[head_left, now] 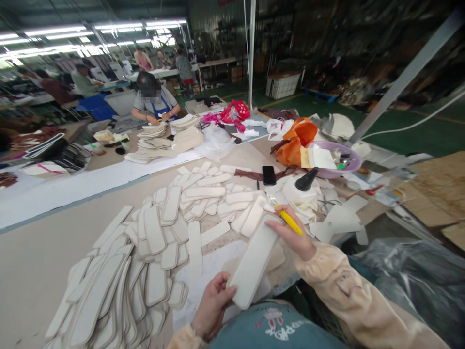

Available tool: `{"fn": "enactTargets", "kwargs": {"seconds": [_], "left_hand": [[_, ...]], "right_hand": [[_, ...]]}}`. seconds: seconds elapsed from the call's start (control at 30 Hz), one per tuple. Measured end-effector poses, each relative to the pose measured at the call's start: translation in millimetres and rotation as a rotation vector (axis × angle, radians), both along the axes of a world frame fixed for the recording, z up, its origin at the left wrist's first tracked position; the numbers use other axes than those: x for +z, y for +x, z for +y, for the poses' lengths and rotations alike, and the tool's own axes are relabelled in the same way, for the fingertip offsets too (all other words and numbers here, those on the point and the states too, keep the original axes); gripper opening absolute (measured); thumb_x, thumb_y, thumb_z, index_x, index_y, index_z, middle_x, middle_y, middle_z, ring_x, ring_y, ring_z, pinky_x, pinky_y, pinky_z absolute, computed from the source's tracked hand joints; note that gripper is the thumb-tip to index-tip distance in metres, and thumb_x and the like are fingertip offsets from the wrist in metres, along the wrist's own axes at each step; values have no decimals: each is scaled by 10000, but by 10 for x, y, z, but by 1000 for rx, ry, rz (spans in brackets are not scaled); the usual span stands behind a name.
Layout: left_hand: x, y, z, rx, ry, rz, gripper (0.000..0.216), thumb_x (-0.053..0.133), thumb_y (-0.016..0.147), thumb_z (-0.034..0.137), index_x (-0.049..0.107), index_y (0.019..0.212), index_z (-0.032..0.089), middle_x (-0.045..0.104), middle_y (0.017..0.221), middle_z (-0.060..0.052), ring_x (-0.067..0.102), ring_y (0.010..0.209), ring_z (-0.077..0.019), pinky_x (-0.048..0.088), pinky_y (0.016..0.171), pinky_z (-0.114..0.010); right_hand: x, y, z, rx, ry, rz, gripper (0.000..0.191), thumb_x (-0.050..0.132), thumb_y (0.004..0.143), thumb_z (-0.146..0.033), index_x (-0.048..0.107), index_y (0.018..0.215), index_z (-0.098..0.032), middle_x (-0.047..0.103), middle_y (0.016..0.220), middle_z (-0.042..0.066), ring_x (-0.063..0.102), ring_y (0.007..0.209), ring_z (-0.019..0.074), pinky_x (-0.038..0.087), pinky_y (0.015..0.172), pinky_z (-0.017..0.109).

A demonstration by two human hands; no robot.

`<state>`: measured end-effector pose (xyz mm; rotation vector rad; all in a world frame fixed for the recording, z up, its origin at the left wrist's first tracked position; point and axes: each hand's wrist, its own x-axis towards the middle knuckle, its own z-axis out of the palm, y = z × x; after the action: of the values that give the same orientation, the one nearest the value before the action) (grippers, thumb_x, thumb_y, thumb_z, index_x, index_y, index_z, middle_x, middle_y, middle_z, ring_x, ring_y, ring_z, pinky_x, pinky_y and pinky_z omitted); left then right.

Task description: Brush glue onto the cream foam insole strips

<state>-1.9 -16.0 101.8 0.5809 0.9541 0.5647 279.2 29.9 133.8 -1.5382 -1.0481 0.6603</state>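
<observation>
Just in front of my body I hold a long off-white strip (255, 261) with rounded ends, tilted between both hands. My left hand (215, 303) pinches its lower end, thumb on the top face. At the upper end my right hand (290, 232) grips the strip's edge and also keeps a yellow-handled tool (289, 219) between its fingers. The tool's tip points away from me, and its kind is unclear. Beyond my hands, a pile of similar strips (198, 193) spreads over the table, and tall leaning stacks of strips (100, 303) stand at the left.
A white bottle with a black cone nozzle (307, 179) stands beyond my right hand, near a phone (269, 175). Farther back is a purple basin (348, 167) with orange cloth (296, 140) beside it. A co-worker (154, 99) sits across the table (47, 232). A metal pole (403, 80) slants at right.
</observation>
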Motion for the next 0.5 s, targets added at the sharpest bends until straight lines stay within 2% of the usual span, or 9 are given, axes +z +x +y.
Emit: {"fn": "enactTargets", "kwargs": {"seconds": [0.1,0.2,0.5], "left_hand": [[-2,12,-25,37,27,-38,485,862,547,413,503,767,174,578,656,33,510,571,-82,380,538,-191],[-18,-4,-38,49,36,-43,524,872,517,434,476,747,180,540,618,51,475,530,-68,340,506,-181],[-1,-80,-63,87,37,-68,507,871,525,425,483,736,177,574,654,35,508,574,-78,392,551,-194]], "right_hand": [[124,-68,70,-34,-13,-129,405,692,701,-499,507,947,-235,560,864,-10,563,805,179,484,751,323],[207,-132,126,-41,1,-168,410,680,700,-520,515,936,-227,557,818,-15,552,754,173,477,709,311],[422,-257,214,8,14,-209,336,664,728,-481,523,904,-232,562,817,-20,545,767,168,460,713,299]]}}
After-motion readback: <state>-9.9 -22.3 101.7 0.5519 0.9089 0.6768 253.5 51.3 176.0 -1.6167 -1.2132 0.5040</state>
